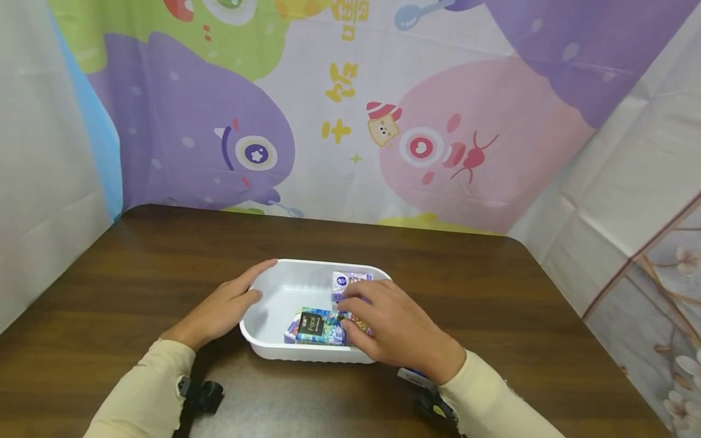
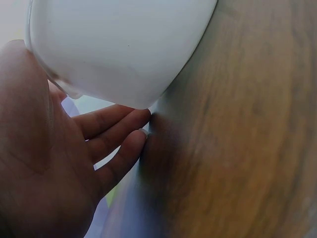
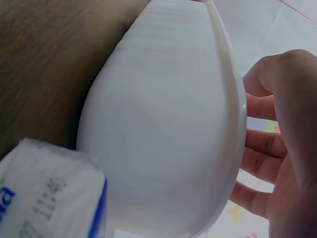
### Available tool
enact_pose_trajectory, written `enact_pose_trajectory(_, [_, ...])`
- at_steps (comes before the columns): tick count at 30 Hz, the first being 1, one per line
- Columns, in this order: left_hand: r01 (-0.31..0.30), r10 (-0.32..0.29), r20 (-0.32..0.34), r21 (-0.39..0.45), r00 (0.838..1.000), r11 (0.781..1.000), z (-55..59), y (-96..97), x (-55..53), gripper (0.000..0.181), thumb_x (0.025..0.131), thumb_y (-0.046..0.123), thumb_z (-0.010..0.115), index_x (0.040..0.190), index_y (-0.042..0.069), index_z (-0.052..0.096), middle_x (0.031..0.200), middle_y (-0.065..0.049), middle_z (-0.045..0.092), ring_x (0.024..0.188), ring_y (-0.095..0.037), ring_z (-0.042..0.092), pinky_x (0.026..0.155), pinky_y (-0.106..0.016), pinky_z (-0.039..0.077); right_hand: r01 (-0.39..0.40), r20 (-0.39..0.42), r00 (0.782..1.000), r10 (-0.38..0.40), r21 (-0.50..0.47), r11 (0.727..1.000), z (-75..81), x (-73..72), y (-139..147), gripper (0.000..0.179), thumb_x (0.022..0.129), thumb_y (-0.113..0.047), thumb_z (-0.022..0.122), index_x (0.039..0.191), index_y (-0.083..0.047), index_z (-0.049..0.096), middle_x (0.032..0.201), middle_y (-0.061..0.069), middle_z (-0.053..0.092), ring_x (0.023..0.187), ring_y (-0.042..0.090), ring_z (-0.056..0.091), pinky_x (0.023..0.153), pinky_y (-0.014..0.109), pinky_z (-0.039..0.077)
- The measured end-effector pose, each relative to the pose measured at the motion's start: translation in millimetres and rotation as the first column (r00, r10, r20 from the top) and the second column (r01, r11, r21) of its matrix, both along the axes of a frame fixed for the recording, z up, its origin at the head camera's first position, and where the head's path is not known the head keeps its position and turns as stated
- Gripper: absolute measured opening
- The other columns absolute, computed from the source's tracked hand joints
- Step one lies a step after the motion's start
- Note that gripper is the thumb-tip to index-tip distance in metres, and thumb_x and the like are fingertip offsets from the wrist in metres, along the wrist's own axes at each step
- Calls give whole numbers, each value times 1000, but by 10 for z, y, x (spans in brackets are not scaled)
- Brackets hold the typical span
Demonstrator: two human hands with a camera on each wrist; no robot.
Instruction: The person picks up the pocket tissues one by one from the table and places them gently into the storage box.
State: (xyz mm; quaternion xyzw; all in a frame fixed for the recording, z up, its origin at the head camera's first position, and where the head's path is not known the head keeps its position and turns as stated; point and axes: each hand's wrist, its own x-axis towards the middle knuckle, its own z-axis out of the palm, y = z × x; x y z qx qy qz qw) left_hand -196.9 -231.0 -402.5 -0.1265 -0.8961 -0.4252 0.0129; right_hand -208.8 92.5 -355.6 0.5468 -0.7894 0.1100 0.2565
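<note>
A white plastic basin (image 1: 285, 351) stands on the table. My left hand (image 1: 224, 307) grips its left end, thumb over the rim and the other fingers along the outside wall. Inside, toward the front, lies a colourful blue-green tissue pack (image 1: 331, 328) with a dark label, over a purple-white pack (image 1: 291, 331). Another purple-and-white pack (image 1: 350, 278) sits at the back right of the basin. My right hand (image 1: 397, 319) reaches over the right rim, its bent fingers and thumb pinching the colourful pack near its right end. That end is partly hidden.
A white-and-blue pack (image 3: 49, 193) is on the table by the basin's right end, mostly behind my right wrist in the head view. The brown wooden table (image 1: 465, 274) is bordered at the back by a cartoon-printed cloth (image 1: 339, 182) and by cloth at both sides.
</note>
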Motion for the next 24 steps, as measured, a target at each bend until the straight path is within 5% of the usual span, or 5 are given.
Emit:
enact_pose_trajectory(14, [-6,6,1,-9,1000,1000,-6,-15,4,57,104,16,45,158,28,33,158,-13,37,139,-37,40,109,-63,32,202,-47,977,-206,-79,976,32,-7,102,15,91,-23,64,96,-13,74,96,1,67,86,17,65,73,36,52])
enact_pose_trajectory(24, [6,-6,-9,4,1000,1000,5,0,-6,57,104,14,45,158,27,33,157,-14,38,138,-37,41,109,-61,33,380,-5,924,-383,-116,918,-19,5,302,13,87,-20,67,91,-11,75,90,1,70,76,18,64,60,32,50])
